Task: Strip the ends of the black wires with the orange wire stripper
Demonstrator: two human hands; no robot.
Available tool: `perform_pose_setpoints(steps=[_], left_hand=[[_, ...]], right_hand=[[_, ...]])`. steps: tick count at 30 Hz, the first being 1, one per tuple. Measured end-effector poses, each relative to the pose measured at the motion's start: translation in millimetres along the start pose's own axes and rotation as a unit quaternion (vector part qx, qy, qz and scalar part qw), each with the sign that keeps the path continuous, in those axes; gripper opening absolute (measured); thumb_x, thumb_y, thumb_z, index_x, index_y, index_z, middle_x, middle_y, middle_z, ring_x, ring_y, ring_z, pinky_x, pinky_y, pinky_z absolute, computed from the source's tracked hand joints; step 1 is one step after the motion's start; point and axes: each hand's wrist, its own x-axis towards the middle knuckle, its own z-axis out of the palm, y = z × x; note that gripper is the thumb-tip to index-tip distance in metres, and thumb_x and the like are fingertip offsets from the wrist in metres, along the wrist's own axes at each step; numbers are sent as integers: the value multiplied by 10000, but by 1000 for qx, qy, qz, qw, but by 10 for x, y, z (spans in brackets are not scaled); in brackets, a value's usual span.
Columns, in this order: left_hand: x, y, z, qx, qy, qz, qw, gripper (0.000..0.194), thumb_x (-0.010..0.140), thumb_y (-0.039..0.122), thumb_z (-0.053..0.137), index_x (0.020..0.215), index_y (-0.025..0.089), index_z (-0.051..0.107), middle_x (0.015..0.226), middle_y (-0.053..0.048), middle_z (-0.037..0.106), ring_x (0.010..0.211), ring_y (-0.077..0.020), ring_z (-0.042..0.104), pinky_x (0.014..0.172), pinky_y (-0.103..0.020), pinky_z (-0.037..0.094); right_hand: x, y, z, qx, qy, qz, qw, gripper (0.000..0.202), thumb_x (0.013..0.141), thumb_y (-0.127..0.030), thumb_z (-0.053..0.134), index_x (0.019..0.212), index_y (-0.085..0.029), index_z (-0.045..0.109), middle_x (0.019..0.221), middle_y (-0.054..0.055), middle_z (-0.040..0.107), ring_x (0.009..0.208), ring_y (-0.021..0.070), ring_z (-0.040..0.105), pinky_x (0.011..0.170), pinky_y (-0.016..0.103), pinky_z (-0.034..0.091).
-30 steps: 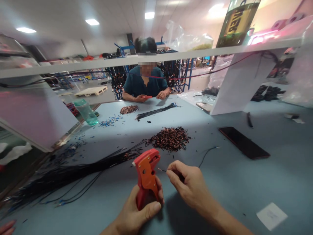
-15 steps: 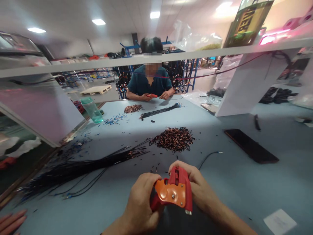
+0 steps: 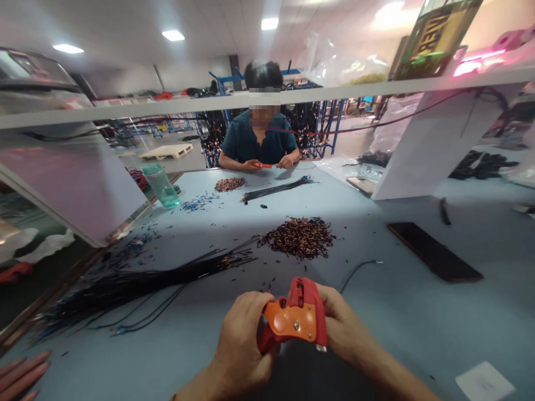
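Observation:
A red and orange wire stripper (image 3: 295,322) is held low over the near part of the table. My left hand (image 3: 242,340) is wrapped around its handles. Close against the tool's right side is my right hand (image 3: 340,314), its fingertips mostly hidden behind the red head. From behind this hand a short black wire (image 3: 357,271) curves out to the right, with a pale metal tip; my right fingers seem closed on its hidden end. Left of my hands lies a bundle of black wires (image 3: 154,281). Beyond the tool is a pile of small black and copper scraps (image 3: 301,238).
A black phone (image 3: 434,252) lies to the right, a white paper piece (image 3: 485,381) nearer. Another person's fingers (image 3: 25,376) show at the lower left. Across the table a co-worker (image 3: 259,136) holds a red tool. A green bottle (image 3: 161,186) stands left; a shelf (image 3: 188,104) spans above.
My right fingertips, seen at the stripper's jaw before, have slipped behind its head. The view has shifted slightly; my left hand keeps its hold.

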Motion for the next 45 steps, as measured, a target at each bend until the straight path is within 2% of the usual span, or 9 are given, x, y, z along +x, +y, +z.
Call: perform_pose_setpoints(steps=[8,12,21,27,33,37,39,41,45], left_hand=[[20,6,-16,19,-17,-14,1000,423,721,154,535,1141,181,492,965,-119,644,842,-256,626,723,-408,537],[39,22,-33,41,-10,-1,999,336,739,176,519,1074,192,505,870,-96,662,733,-236,632,634,-366,533],[56,43,-66,67,-20,8,998,66,785,169,508,831,201,543,633,-37,619,513,-174,578,481,-270,418],[32,18,-70,76,-49,-2,996,97,797,172,503,714,221,496,525,3,555,413,-138,510,436,-257,338],[14,28,-58,17,-79,-53,995,145,825,188,501,684,212,485,506,41,502,399,-95,437,437,-229,300],[61,21,-112,-81,-69,-132,985,186,859,276,550,701,198,494,546,56,434,460,-84,374,465,-217,290],[90,8,-148,-179,-77,-193,962,230,872,349,560,718,186,510,581,45,433,509,-94,378,491,-220,307],[110,0,-171,-318,-89,-255,909,238,852,397,589,797,168,560,646,20,490,577,-112,445,552,-236,365],[116,30,-159,-589,-125,-340,722,318,739,370,679,950,144,608,740,-19,572,668,-164,574,669,-316,458]], right_hand=[[3,-40,25,-36,16,-10,999,131,732,-143,563,612,-167,519,606,-48,457,569,83,370,488,174,339],[5,-41,32,-41,14,-10,999,152,724,-135,513,578,-172,518,563,-51,478,526,77,394,474,177,348],[8,-24,42,-9,4,26,1000,104,705,-130,522,627,-164,582,539,-56,533,460,67,442,435,170,360],[20,30,51,-12,-3,43,999,166,666,-86,486,702,-162,629,536,-54,551,435,67,437,414,161,357],[26,45,53,-15,-5,46,999,69,766,-182,548,709,-169,583,534,-56,535,420,67,436,414,167,344],[26,22,12,-74,5,23,997,150,836,-287,570,744,-169,580,586,-33,556,483,90,471,476,197,380],[28,2,-37,-131,27,5,991,161,857,-298,551,756,-176,582,624,-19,576,521,105,494,515,216,397],[34,-23,-103,-186,61,-25,980,166,876,-298,534,757,-190,579,636,-21,570,540,112,491,534,225,390],[44,-80,-225,-248,145,-87,954,160,883,-320,532,787,-209,597,591,-45,473,533,118,420,523,238,338]])
